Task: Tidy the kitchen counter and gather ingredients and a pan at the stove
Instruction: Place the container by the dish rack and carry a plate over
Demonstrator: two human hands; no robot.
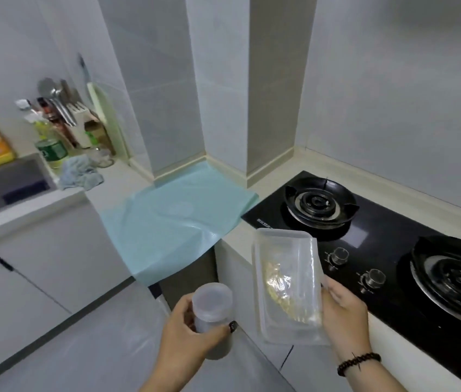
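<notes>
White-tiled kitchen corner; pale counter (pixel 116 179) carries a teal mat (pixel 172 219) beside a black 2-burner gas stove (pixel 388 241). Left hand (pixel 192 332) grips a small lidded translucent jar (pixel 212 306). Right hand (pixel 342 309) holds a clear plastic tray (pixel 286 284) of yellowish food by its edge, just beside the stove's front.

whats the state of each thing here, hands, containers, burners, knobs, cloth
left hand: grips the jar
jar: lid on, upright, held in the air
right hand: holds the tray by its edge
tray: sealed with clear film, yellowish food inside, tilted
burners: unlit, no pan on them
knobs: position unclear
cloth: crumpled beside the sink
mat: spread flat, front edge overhanging the counter
</notes>
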